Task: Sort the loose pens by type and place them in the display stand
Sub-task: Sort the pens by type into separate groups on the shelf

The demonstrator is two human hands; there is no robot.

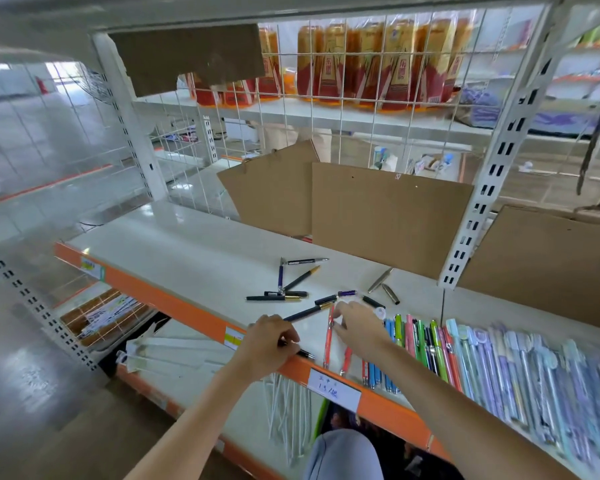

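Observation:
On the white shelf lie several loose dark pens with gold or silver trim, and two silver caps farther right. My left hand grips a black pen at the shelf's orange front edge. My right hand touches a red pen with its fingertips; a second red pen lies beside it. To the right, a sorted row of coloured pens and pastel pens lies side by side.
Brown cardboard sheets lean against the wire grid at the shelf's back. A white upright post stands right of centre. A handwritten price label sits on the orange rail. Lower shelves hold white sticks and boxed goods.

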